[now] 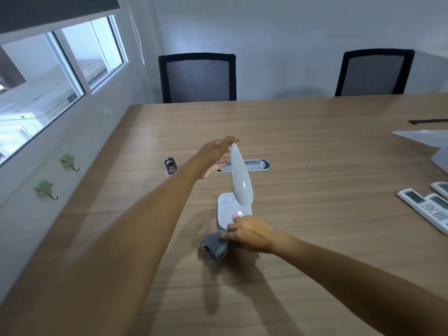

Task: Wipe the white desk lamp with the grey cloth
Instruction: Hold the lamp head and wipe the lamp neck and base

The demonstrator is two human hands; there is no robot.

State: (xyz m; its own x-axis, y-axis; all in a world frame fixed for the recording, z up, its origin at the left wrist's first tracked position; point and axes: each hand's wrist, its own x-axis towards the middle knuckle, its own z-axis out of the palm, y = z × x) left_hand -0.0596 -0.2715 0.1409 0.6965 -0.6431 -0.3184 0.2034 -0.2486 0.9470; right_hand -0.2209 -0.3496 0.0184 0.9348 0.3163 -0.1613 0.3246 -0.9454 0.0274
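Note:
The white desk lamp [240,177] stands on the wooden table [315,146], its long head raised above a square white base with a red ring button. My left hand [217,156] grips the far tip of the lamp head between fingers and thumb. My right hand [249,232] is at the base's near edge and holds the bunched grey cloth [214,244], which hangs down to the left of the base. The near corner of the base is hidden by my right hand.
A metal cable tray [257,164] is sunk in the table behind the lamp, with a small grey clamp [171,165] to its left. White remote controls [426,207] and papers [421,138] lie at the right. Two black mesh chairs [197,78] stand at the far edge; wall with window at left.

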